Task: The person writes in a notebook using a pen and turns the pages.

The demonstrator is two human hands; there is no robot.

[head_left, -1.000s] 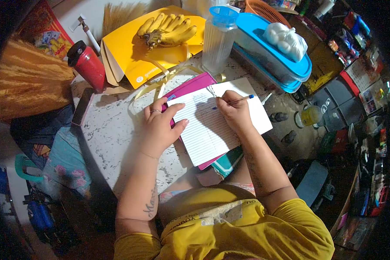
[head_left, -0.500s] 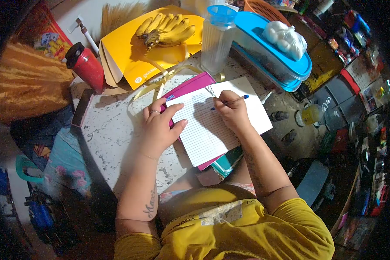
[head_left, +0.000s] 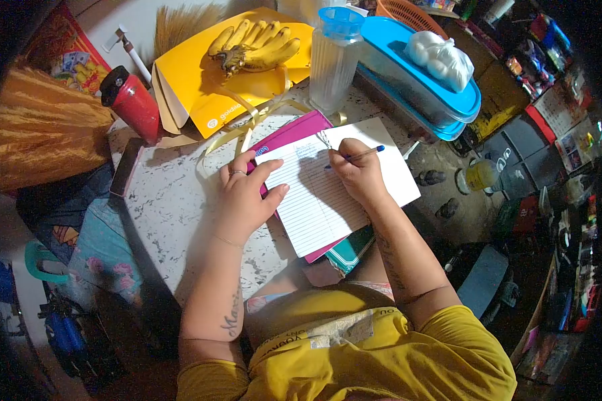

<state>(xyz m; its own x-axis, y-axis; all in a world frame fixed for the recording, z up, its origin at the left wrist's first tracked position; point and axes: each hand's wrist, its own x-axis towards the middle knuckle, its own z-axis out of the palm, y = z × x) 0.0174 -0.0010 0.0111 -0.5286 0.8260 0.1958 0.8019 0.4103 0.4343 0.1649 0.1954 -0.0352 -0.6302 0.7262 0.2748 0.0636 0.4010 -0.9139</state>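
Lined white paper (head_left: 314, 214) with a few lines of blue handwriting near its top lies over a magenta folder (head_left: 301, 130). My right hand (head_left: 360, 172) rests on the page, its fingers closed round a blue-capped pen (head_left: 371, 154). At the left edge of the page, my left hand (head_left: 247, 194) lies with fingers spread, touching paper and folder; it holds nothing. A teal book (head_left: 349, 254) sticks out beneath the near edge of the page.
Behind the paper are a yellow folder (head_left: 187, 87) with bananas (head_left: 264, 48), a clear pitcher (head_left: 333, 67) and a blue-lidded container (head_left: 394, 60) bearing a white bag (head_left: 441, 60). A red tumbler (head_left: 135, 107) and a phone (head_left: 126, 167) are on the left.
My right hand with the pen has shifted slightly left across the page since the earliest frame. My left hand has stayed nearly still at the paper's edge.
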